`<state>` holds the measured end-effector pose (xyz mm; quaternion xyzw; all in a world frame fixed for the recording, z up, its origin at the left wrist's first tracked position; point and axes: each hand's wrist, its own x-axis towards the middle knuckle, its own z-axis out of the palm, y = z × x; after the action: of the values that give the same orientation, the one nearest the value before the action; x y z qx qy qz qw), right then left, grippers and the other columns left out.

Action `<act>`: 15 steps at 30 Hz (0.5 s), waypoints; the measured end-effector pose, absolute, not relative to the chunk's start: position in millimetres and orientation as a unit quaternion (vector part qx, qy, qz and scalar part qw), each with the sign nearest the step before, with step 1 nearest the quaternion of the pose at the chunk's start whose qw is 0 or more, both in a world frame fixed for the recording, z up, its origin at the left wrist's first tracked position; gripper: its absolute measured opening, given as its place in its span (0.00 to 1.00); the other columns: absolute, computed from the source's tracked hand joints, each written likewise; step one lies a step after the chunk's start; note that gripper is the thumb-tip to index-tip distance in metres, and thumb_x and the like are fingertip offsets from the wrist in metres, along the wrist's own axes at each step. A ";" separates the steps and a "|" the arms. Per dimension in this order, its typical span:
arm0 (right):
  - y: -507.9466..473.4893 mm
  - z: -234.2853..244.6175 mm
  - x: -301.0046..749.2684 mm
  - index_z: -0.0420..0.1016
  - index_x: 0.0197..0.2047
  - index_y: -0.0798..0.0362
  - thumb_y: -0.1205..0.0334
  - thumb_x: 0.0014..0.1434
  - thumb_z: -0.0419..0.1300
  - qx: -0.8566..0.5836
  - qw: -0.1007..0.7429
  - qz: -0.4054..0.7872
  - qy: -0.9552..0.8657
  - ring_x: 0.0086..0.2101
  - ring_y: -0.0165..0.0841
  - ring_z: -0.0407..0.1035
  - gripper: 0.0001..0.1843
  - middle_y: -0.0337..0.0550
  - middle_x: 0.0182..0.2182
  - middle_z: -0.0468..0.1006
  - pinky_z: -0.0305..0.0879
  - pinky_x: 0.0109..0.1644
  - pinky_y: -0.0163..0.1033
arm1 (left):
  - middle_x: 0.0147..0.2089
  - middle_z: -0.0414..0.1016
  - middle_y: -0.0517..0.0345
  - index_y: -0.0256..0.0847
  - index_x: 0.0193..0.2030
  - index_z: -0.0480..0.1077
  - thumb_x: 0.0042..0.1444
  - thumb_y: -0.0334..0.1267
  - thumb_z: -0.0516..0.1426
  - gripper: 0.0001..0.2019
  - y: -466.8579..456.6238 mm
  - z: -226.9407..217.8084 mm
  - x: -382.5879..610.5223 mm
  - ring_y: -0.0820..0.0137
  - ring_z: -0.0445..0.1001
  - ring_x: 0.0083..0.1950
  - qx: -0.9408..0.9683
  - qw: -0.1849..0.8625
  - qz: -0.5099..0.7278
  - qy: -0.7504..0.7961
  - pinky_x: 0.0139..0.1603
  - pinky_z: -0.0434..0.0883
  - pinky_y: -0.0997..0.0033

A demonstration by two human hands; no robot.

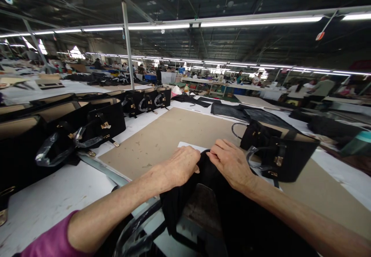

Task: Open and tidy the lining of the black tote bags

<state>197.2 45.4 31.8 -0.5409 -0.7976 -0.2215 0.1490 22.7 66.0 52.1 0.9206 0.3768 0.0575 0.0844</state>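
A black handbag (246, 218) lies close to me at the near edge of the table, and part of it runs out of view at the bottom. My left hand (184, 166) is closed on its upper edge, fingers curled over the black fabric. Beside it, my right hand (228, 162) pinches the same edge, a small gap between the two. One plastic-wrapped handle (139, 226) of this bag hangs toward the lower left. Just right of my right hand stands another black handbag (300, 158) with gold hardware and a wrapped handle.
A tan board (162, 133) covers the middle of the white table. Several black handbags (113, 119) stand in rows along the left. Flat black pieces (228, 111) lie at the back. A metal post (127, 44) rises behind, and people (323, 87) work farther off.
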 end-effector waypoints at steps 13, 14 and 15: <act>31.4 44.9 202.7 0.63 0.32 0.53 0.60 0.49 0.59 -0.604 0.143 -0.217 -0.753 0.36 0.37 0.62 0.09 0.43 0.31 0.67 0.57 0.38 0.39 | 0.29 0.73 0.47 0.36 0.28 0.70 0.50 0.33 0.49 0.10 100.7 36.7 65.2 0.61 0.72 0.34 0.926 0.047 0.085 0.365 0.31 0.65 0.69; 26.0 45.0 207.9 0.63 0.34 0.53 0.59 0.46 0.61 -0.623 0.133 -0.206 -0.743 0.37 0.38 0.62 0.13 0.44 0.32 0.68 0.57 0.37 0.40 | 0.30 0.73 0.47 0.36 0.29 0.71 0.50 0.35 0.49 0.10 102.0 36.5 63.5 0.62 0.72 0.34 0.923 0.059 0.088 0.371 0.32 0.65 0.70; 20.6 44.4 213.8 0.63 0.36 0.53 0.59 0.44 0.62 -0.643 0.124 -0.186 -0.732 0.37 0.39 0.63 0.16 0.45 0.32 0.69 0.57 0.36 0.40 | 0.31 0.73 0.47 0.36 0.30 0.71 0.51 0.37 0.49 0.11 102.6 37.5 61.4 0.63 0.72 0.34 0.919 0.072 0.090 0.376 0.32 0.65 0.71</act>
<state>213.8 20.6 44.4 -0.6431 -0.7324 -0.1858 0.1243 61.4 102.6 37.5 0.9193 0.3764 0.0902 0.0718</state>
